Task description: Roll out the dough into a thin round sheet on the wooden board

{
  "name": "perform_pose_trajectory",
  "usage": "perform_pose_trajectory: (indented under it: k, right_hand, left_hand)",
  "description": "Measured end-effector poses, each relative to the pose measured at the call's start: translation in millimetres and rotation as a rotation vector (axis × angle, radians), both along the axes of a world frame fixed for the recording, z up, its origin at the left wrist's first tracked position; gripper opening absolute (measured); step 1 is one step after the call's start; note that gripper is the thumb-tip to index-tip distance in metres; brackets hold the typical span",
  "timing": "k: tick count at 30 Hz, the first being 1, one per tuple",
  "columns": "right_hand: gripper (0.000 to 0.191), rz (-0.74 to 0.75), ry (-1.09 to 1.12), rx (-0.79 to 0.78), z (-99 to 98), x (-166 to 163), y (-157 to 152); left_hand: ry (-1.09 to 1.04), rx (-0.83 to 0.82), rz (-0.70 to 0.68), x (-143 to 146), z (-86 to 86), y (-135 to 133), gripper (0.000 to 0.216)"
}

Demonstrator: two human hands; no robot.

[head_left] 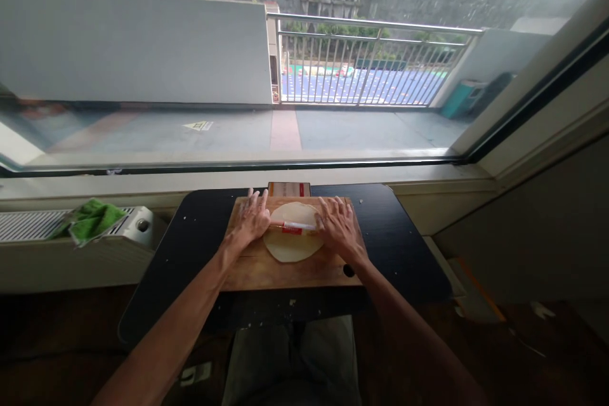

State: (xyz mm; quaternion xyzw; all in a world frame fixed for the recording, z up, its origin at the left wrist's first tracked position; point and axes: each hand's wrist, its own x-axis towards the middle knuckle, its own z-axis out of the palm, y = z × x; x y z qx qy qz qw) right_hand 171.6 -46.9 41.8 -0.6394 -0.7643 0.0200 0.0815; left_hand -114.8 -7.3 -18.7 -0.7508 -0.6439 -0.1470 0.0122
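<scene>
A rolling pin (291,228) with a red label lies across a thin round sheet of dough (292,252). The dough rests on a wooden cutting board (266,276). My left hand (254,217) is on the left end of the pin, palm down, its fingers stretched forward and apart. At the other end my right hand (337,222) presses with spread fingers, covering that end and the dough's right edge. Neither hand's fingers wrap round the pin. The pin's two tips are hidden under my palms.
The board sits on a black table (404,254) with small pale crumbs. Behind the board lies a flat printed item (289,189). A window sill (228,179) runs along the far side. To the left, a green cloth (98,219) hangs over a white radiator (76,260).
</scene>
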Motion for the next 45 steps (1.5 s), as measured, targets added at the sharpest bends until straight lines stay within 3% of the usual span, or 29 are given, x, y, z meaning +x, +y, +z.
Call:
perform_pose_trajectory:
  k: [4,7,12,21,27,34,39,45]
  right_hand:
    - [0.059,0.049,-0.014,0.115,-13.7,2,-22]
    - [0.059,0.03,-0.008,0.153,-16.6,3,-21]
    - [0.059,-0.055,0.029,0.145,-10.6,1,5]
    - [0.062,-0.131,0.104,-0.087,11.9,-3,60]
    - [0.066,-0.134,0.085,-0.135,12.1,-5,59]
    - [0.078,-0.04,-0.033,-0.082,-3.8,1,31]
    - [0.072,-0.044,-0.026,-0.008,-13.9,-1,2]
    - [0.069,-0.079,-0.024,-0.018,-10.7,-6,-47]
  left_hand:
    - [0.012,0.086,-0.006,-3,4.8,-32,0.072]
    - [0.001,0.099,0.02,2,9.7,-34,0.071]
    - [-0.072,0.093,0.088,11,9.2,-13,0.072]
    - [-0.086,0.1,0.101,9,0.6,33,0.076]
    - [-0.053,0.036,0.047,7,-3.5,46,0.075]
    - [-0.064,0.027,-0.014,3,-1.9,10,0.071]
    - [-0.065,0.063,-0.067,4,6.8,-27,0.069]
    - [-0.057,0.053,-0.044,7,8.1,-74,0.07]
